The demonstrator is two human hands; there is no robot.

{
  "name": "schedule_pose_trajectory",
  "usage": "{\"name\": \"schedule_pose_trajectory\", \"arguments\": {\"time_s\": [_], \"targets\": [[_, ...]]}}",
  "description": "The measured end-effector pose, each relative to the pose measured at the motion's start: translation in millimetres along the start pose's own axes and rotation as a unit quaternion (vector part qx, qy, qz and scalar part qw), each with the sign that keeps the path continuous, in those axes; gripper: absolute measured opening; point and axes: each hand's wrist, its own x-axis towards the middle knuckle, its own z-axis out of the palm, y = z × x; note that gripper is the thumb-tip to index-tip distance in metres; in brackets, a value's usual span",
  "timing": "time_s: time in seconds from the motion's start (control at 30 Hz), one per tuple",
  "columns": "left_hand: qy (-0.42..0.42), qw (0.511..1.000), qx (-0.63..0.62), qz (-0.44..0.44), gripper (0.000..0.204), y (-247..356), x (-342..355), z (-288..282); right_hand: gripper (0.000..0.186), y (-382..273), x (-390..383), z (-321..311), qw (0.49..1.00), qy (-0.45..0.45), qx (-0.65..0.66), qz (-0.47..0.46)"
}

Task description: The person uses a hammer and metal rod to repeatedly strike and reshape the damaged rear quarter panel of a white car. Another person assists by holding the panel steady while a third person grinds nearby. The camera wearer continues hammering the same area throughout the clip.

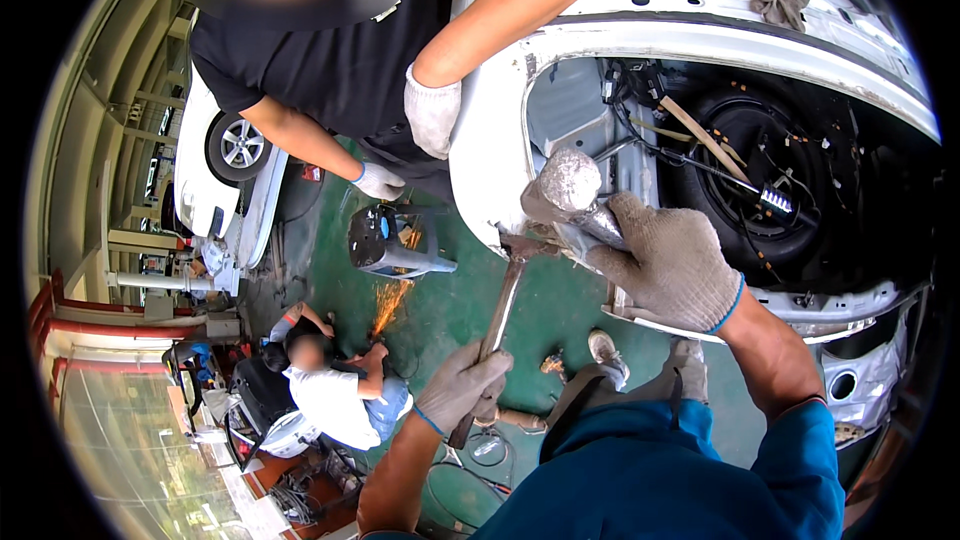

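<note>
My left hand (465,380), in a grey knit glove, is closed round the handle of a hammer (503,308). The hammer's dark, rusty head is up against the lower corner of the white car body (488,175). My right hand (680,260), gloved alike, grips the shaft of a silver, round-headed metal tool (570,180). That tool's head sits just above the hammer head, over the body's torn edge; whether they touch I cannot tell. Right of it, the open rear of the car holds a black spare wheel (735,165).
A co-worker in a black shirt (330,70) stands across the panel, one gloved hand (433,118) resting on it. Beside them is a dark stool (385,245). Farther left, a seated person (335,390) makes sparks (388,308). Cables (490,450) lie on the green floor.
</note>
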Motion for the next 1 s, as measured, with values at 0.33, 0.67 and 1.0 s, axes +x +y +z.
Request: {"name": "schedule_pose_trajectory", "arguments": {"time_s": [0.33, 0.67, 1.0], "targets": [[0.007, 1.000, 0.013, 0.007, 0.021, -2.1, 4.6, -3.3, 0.035, 18.6, -5.8, 27.2, 0.997, -0.077, -0.009, 0.024], [-0.037, 0.998, -0.041, 0.011, 0.022, -6.3, 4.1, -6.1, 0.039, 23.0, -12.3, 29.2, 0.995, -0.065, 0.036, 0.064], [-0.055, 0.995, -0.071, 0.033, 0.022, -24.7, 16.9, -9.1, 0.040, 16.1, -12.9, 31.8, 0.995, -0.067, 0.037, 0.058]]}}
